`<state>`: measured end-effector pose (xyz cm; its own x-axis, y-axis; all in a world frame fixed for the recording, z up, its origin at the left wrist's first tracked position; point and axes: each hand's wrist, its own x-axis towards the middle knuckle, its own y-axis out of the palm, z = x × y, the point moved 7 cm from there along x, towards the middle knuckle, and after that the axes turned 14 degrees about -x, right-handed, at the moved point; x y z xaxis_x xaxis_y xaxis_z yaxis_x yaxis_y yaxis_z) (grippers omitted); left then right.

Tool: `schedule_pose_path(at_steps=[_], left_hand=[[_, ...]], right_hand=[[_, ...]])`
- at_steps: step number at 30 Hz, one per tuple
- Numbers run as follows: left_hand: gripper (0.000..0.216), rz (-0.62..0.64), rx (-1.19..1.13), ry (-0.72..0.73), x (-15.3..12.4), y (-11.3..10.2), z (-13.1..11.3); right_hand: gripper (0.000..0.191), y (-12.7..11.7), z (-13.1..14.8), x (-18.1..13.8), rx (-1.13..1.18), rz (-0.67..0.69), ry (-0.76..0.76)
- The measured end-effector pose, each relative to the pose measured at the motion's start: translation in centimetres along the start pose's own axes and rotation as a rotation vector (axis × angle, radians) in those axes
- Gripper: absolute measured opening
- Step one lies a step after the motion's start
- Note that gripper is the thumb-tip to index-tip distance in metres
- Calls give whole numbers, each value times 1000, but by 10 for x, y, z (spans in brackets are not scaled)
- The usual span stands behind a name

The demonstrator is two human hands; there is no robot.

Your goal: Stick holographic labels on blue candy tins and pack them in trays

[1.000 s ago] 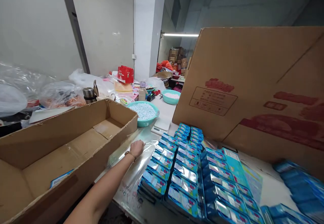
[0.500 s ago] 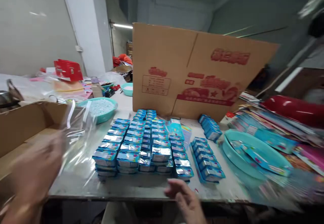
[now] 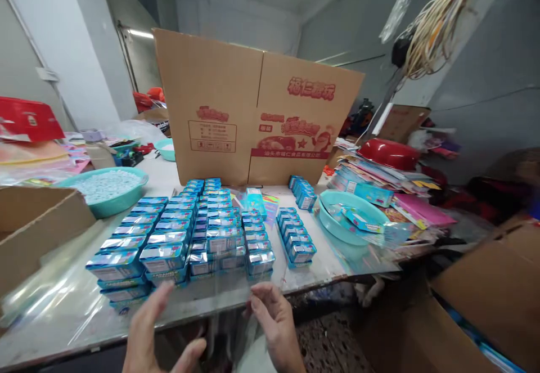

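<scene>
My left hand (image 3: 158,333) is at the table's front edge, thumb and fingers spread apart, with nothing clearly in its grip. Close by on the right, my right hand (image 3: 274,325) has its thumb and fingers pinched together on what looks like a clear plastic bag (image 3: 230,328). The bag hangs faintly between the two hands, over the edge; its outline is hard to make out. Just beyond my hands stand rows of small blue boxes (image 3: 166,249), stacked in layers. A shorter row of blue boxes (image 3: 297,238) sits in a tray to the right.
A large cardboard sheet (image 3: 211,86) stands upright behind the boxes. At left are an open carton (image 3: 37,232) and a turquoise basin (image 3: 107,207) of pale pieces. On the right sit another turquoise basin (image 3: 337,232), a stack of printed sheets and a red bowl (image 3: 388,153).
The view has swung right. My left hand has come from the clear bags at the left to the front beside my right hand, and a clear bag now shows between them.
</scene>
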<state>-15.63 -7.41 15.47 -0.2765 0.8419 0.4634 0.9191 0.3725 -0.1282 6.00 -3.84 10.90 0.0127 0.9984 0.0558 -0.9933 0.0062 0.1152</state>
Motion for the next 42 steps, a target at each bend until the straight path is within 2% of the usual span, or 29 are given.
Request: schedule_pose_path(at_steps=[1,2,5,7,10,13,15,17,18,19,21,22,24,27,30,34,37,39,40,41,42], left_hand=[[94,13,-51,-53,16,0,6],[104,80,-126,-123,32,7,12],[110,350,-398,-307,67,51,25],[106,424,-511,-366,80,74,22],[73,461,-493,-355,87,87,13],[42,378,-345,-225,91,73,10],[36,312,-216,-96,93,57,10],[32,309,-90,19,95,44,9],[30,318,-46,67,96,38,8],[28,321,-25,112,98,32,5],[24,328,-3,214,101,21,-6],[22,327,8,278,101,17,-14],[18,311,42,384,102,12,-32],[18,261,71,413,107,9,-60],[15,240,37,391,120,8,-92],[14,208,2,299,144,-3,-131],[21,304,-78,204,156,-5,-151],[24,450,-185,127,159,4,-159],[24,527,-256,84,160,11,-162],[25,600,-336,42,160,19,-164],[25,667,-423,-1,160,29,-166]], right_hand=[[35,-9,4,-1,-26,0,-17],[35,-14,8,-3,-49,18,-29],[36,-18,20,-9,-124,110,-32],[37,-18,24,-13,-189,141,-12],[42,-31,25,-19,-236,37,27],[46,-57,15,-27,-140,-123,58],[40,-75,1,-28,-90,-133,70],[43,-101,-17,-22,-151,-168,72],[49,-118,-26,-15,-235,-235,72],[59,-139,-33,-7,-354,-362,59],[93,-174,-43,12,-663,-652,42],[107,-183,-48,26,-800,-727,42],[122,-188,-60,58,-995,-758,47],[124,-182,-71,90,-1138,-772,48],[120,-183,-77,92,-1201,-820,40],[128,-197,-82,75,-1209,-814,-5],[134,-201,-60,58,-1145,-832,-123],[126,-198,-21,42,-1006,-906,-263],[115,-194,5,35,-904,-928,-333],[97,-187,32,32,-787,-883,-383],[81,-173,61,34,-669,-757,-444]])
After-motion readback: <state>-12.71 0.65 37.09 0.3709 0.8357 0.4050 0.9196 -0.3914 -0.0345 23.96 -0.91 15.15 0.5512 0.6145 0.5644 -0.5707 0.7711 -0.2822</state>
